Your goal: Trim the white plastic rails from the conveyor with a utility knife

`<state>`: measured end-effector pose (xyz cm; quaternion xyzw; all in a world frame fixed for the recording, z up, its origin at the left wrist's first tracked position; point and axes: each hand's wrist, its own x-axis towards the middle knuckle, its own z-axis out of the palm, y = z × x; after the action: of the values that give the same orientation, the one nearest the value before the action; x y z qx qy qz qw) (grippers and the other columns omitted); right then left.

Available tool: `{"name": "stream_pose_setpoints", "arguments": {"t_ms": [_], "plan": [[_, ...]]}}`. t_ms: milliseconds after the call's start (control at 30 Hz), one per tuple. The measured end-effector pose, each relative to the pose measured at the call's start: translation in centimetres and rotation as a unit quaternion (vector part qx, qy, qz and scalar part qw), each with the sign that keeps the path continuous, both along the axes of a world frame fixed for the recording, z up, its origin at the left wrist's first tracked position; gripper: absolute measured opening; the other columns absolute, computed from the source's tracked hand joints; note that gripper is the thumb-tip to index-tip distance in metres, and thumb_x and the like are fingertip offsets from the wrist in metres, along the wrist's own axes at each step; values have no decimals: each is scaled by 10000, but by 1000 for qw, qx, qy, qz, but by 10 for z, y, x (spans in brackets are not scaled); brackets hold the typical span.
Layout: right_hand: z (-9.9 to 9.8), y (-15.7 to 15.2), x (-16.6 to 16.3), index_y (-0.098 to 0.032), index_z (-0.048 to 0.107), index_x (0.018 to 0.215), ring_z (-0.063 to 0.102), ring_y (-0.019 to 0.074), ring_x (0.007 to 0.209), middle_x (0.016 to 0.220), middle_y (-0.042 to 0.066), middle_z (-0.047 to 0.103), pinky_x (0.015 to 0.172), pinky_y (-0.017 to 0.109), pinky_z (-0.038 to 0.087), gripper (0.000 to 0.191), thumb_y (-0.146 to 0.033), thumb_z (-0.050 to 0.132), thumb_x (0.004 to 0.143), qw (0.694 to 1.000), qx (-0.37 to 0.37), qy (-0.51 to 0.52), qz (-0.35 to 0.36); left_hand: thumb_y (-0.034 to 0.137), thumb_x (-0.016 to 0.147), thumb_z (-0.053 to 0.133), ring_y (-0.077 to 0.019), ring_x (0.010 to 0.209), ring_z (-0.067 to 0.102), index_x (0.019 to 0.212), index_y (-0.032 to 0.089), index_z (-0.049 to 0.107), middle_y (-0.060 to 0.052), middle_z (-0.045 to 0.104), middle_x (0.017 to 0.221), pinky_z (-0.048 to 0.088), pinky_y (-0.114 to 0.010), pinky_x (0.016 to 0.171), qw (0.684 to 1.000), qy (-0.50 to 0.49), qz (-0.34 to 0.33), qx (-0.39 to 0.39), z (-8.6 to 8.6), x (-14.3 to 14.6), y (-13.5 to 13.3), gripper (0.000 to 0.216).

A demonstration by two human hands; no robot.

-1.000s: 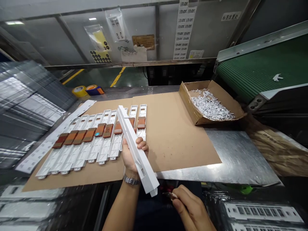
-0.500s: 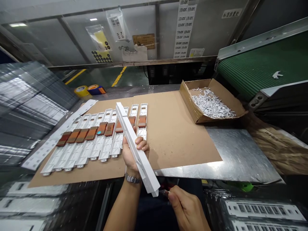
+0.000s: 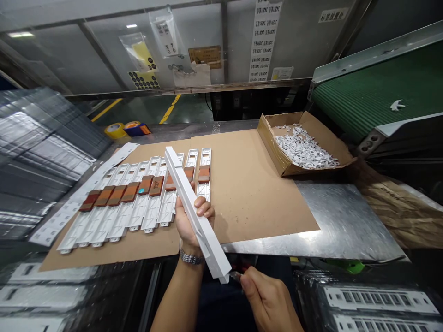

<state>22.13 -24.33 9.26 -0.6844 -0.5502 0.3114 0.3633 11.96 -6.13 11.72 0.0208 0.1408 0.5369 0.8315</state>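
Note:
My left hand [image 3: 189, 220] grips a long white plastic strip [image 3: 180, 182] at its middle, held tilted above the cardboard sheet [image 3: 252, 189]. My right hand [image 3: 268, 299] is closed on a small tool with a metal tip [image 3: 236, 276], which sits at the strip's near end. A row of several matching white strips with brown blocks [image 3: 138, 193] lies flat on the cardboard to the left.
An open cardboard box of white plastic scraps [image 3: 304, 147] stands at the back right. A green conveyor [image 3: 374, 92] rises on the right. Tape rolls [image 3: 126, 130] sit at the back left. Stacks of white strips [image 3: 377, 302] lie at lower right and along the left side.
My right hand has risen and brought the tool tip up against the strip's near end. The left hand holds the strip almost as before.

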Motion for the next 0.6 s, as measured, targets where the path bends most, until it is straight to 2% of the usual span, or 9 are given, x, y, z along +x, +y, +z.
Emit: {"name": "stream_pose_setpoints", "arguments": {"t_ms": [300,433,533,600], "plan": [[2,-1,2,-206,397,613,458,90,492,559,-38,459,486,203,282,426,-423,288,964,1000,-8,-3,25,436,935,204,-52,436,422,1002,181,576,50,406,573,387,-158,446,1000,27,0,-2,1,3,0,457],[2,-2,1,-201,390,606,437,82,480,546,-45,444,473,207,264,430,-444,316,953,998,-10,5,68,419,922,244,-55,453,425,996,194,580,45,417,593,406,-169,471,999,53,9,1,-2,4,3,411],[4,-3,5,-205,476,659,470,93,520,582,-33,479,494,200,320,416,-441,302,954,995,14,67,75,401,875,340,-110,572,534,989,180,585,-8,526,685,492,-257,568,996,82,17,1,-4,0,4,350],[6,-4,11,-216,551,808,523,111,582,648,-17,531,540,200,390,350,-414,303,956,992,33,114,36,345,819,414,-200,740,612,1016,167,583,-67,612,816,533,-409,703,993,111,25,5,-5,-4,1,315]]}}
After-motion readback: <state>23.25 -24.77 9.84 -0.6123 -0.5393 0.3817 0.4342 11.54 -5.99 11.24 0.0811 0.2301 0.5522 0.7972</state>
